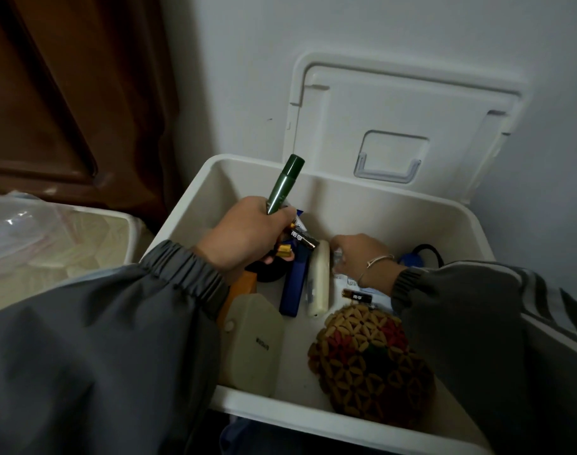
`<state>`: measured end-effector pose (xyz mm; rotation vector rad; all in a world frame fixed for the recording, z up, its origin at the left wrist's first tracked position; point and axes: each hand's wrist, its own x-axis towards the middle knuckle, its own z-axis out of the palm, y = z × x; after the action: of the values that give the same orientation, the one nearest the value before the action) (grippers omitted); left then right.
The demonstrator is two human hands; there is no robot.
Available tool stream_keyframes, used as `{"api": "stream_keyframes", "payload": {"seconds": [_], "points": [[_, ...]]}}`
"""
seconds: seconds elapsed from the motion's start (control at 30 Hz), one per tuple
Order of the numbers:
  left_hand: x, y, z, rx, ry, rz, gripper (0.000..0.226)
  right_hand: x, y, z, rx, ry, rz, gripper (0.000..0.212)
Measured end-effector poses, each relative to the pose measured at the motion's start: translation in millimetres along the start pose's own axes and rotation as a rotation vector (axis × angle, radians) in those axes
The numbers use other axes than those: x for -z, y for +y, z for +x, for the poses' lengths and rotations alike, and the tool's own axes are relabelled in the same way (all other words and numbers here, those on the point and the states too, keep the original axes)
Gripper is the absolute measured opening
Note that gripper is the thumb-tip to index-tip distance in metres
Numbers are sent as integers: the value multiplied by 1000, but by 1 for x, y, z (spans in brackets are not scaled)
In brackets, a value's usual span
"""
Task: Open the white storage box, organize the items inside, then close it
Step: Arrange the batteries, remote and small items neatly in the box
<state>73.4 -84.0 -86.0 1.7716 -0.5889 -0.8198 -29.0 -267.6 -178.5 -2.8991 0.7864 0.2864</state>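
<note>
Scene: A person bends over the open white storage box [379,205], whose lid [395,126] stands upright against the wall behind the box.
Left grip: The left grip [244,236] is closed tight round a green tube [285,185] that sticks up above the box's far-left corner. A black battery [301,239] and a small yellow piece are bunched in the same fist.
Right grip: The right grip [362,256] reaches down into the middle of the box with its fingers curled under. The fingertips are hidden, so it cannot be told whether it has hold of anything.
Inside the box: A dark blue bar [295,284] and a cream oblong device [319,280] lie side by side at the centre. A beige case [251,343] sits at the near-left wall and a beaded pouch [369,359] at the near-right. A loose battery [357,296] lies just beyond the pouch.
Step in hand: The person is sorting the contents, and the job looks about midway. The box is open and not yet closed.
Doing it well: The full left fist likely needs emptying first, with the batteries grouped together. Long items are best laid parallel and flat, below the box's rim, so the lid can close.
</note>
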Motion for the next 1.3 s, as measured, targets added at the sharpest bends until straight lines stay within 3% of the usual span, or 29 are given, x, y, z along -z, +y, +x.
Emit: {"api": "stream_keyframes", "payload": {"seconds": [0.23,0.4,0.53,0.63,0.73,0.97,1.07,1.2,1.3], "points": [[0,2,-2,2,11,6,23,-8,-6,-2,-30,-35,-142,29],[0,2,-1,6,8,7,21,-5,-5,-5,-24,-80,-144,12],[2,2,0,7,24,-21,21,-1,-6,-8,19,-99,-193,20],[3,2,0,-7,41,-21,24,6,-5,-8,-5,-164,-63,39],[4,3,-1,2,32,-35,21,17,-5,-5,-73,-265,29,36],[4,4,-2,-8,23,-30,20,40,2,-16,-199,-346,-159,26],[4,4,-2,-5,26,-20,20,42,1,-22,-224,-372,-219,33],[4,4,-2,0,28,-29,21,43,-8,-21,-184,-155,-342,29],[4,4,-2,1,28,-26,21,41,-15,-13,-183,-106,9,48]]}}
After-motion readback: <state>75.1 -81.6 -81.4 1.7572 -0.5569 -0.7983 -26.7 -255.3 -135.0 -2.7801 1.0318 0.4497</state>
